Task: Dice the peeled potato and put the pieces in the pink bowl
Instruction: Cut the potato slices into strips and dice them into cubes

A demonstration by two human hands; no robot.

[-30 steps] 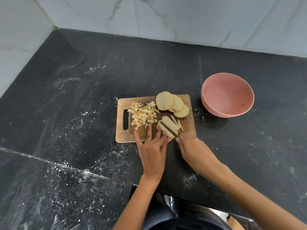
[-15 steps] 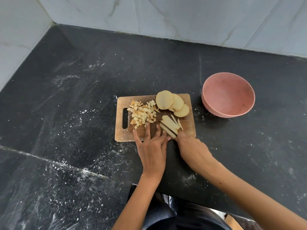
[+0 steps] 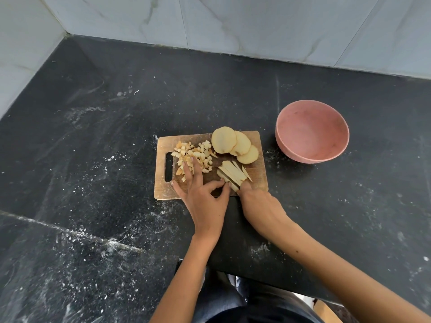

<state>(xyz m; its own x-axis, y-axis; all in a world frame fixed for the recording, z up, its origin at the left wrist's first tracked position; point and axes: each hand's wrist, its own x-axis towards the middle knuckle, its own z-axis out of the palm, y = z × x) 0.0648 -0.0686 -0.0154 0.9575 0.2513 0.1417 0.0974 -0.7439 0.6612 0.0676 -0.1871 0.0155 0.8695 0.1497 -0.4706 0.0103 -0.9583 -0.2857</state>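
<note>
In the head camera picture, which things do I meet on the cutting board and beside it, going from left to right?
Handle slot → diced potato pile → potato strips → pink bowl, which stands off the board.

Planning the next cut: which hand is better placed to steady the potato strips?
Left hand: its thumb and finger already pinch the strips; the right hand sits at their near end.

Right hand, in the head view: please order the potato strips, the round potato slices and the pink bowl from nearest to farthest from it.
From the right hand:
1. Potato strips: on the cutting board's near right part, touching the fingertips.
2. Round potato slices: at the board's far right edge, beyond the strips.
3. Pink bowl: off the board, on the counter to its right, farthest.
</note>
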